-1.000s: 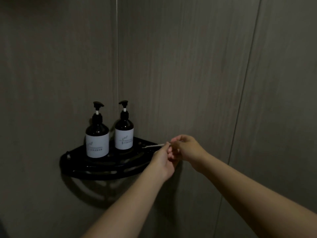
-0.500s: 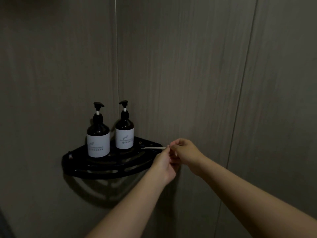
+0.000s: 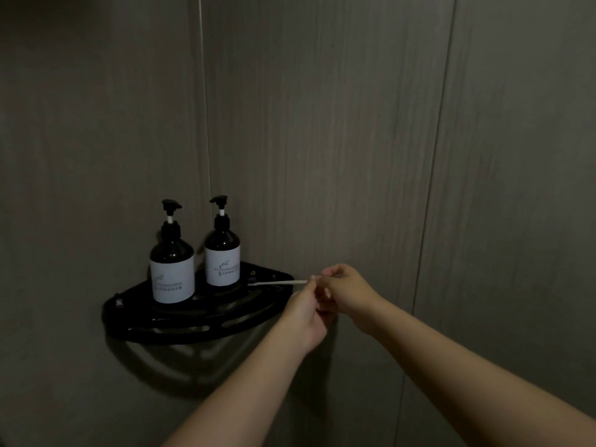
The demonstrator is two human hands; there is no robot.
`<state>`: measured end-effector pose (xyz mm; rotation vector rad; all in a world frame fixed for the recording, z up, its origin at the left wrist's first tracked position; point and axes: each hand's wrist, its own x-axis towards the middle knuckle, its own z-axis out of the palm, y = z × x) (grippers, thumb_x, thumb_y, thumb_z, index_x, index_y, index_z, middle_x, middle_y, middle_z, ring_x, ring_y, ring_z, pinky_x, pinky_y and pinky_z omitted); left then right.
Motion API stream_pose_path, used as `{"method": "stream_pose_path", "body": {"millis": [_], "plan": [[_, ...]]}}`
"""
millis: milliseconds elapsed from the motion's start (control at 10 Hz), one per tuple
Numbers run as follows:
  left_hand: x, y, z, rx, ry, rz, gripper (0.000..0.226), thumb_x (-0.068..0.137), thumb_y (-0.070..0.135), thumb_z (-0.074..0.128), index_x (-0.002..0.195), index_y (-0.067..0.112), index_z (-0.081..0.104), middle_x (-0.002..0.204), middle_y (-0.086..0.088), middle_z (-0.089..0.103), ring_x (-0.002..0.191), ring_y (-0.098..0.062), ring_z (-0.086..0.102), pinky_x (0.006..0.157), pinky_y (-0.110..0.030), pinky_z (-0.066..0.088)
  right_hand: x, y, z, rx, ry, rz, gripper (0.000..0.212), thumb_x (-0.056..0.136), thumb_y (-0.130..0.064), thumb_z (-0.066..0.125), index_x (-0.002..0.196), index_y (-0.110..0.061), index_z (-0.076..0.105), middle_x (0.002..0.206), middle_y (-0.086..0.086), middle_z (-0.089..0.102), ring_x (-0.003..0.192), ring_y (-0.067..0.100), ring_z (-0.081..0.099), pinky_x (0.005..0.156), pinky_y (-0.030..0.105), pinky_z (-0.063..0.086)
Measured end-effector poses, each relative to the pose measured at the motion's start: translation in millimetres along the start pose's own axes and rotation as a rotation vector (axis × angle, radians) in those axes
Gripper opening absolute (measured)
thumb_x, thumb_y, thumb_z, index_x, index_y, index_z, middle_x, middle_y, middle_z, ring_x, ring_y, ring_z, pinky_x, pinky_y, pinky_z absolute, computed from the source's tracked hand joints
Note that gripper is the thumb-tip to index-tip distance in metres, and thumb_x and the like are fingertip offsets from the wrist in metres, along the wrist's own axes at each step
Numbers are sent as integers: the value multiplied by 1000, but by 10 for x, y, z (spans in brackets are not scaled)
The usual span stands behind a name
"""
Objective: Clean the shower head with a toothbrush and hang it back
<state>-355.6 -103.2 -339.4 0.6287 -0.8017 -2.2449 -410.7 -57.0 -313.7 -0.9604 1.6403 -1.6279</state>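
Two pump bottles stand on the black corner shelf (image 3: 193, 330), the left bottle (image 3: 172, 272) and the right bottle (image 3: 222, 259). One toothbrush (image 3: 277, 283) lies just right of them, head on the shelf, its long axis running level past the shelf's right tip. Off that tip the left hand (image 3: 303, 314), the nearer, pinches the handle's end. The right hand (image 3: 348, 291) curls just beyond; I cannot tell whether it grips. No shower head shows.

You have a single view, from the wide-angle camera on your head. It looks forward and slightly down into a corner between grey walls (image 3: 338, 130). It is close in: the black corner shelf (image 3: 193, 332) sits lower left, with your left hand (image 3: 303, 314) and right hand (image 3: 350, 295) just beside it.
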Motion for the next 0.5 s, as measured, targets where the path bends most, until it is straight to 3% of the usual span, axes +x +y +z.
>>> {"method": "stream_pose_path", "body": {"millis": [100, 200, 300, 400, 500], "plan": [[-17, -26, 19, 1, -3, 12, 28, 101, 25, 39, 109, 5, 57, 99, -15, 61, 83, -22, 59, 65, -27, 52, -11, 2, -32, 20, 10, 11, 13, 92, -2, 51, 89, -10, 42, 64, 7, 50, 53, 12, 50, 47, 22, 50], [-56, -58, 34, 14, -14, 25, 27, 101, 25, 39, 104, 5, 57, 91, -14, 60, 80, -21, 59, 60, -27, 53, -85, -4, -62, 23, -6, 9, 12, 93, -3, 51, 100, -7, 42, 66, 8, 51, 54, 12, 51, 46, 21, 49], [-87, -100, 37, 25, -32, 23, 29, 101, 24, 39, 113, 4, 56, 92, -15, 61, 81, -23, 59, 68, -30, 50, -155, 16, -95, 42, -1, 5, 16, 92, -2, 50, 104, -7, 41, 66, 8, 51, 55, 13, 51, 49, 23, 48], [-135, -150, 42, 37, -37, -1, 28, 101, 25, 39, 111, 5, 56, 96, -16, 62, 81, -23, 61, 61, -30, 53, -260, -8, -123, 56, 6, 42, 18, 92, -4, 53, 105, -7, 41, 68, 8, 51, 57, 14, 51, 54, 25, 48], [-202, -217, 44, 20, -27, -25, 34, 101, 26, 38, 121, 3, 54, 92, -15, 63, 79, -22, 61, 52, -27, 54, -383, 15, -176, 42, 4, 43, 19, 92, -6, 54, 106, -7, 41, 72, 8, 52, 62, 14, 52, 57, 25, 49]]}}
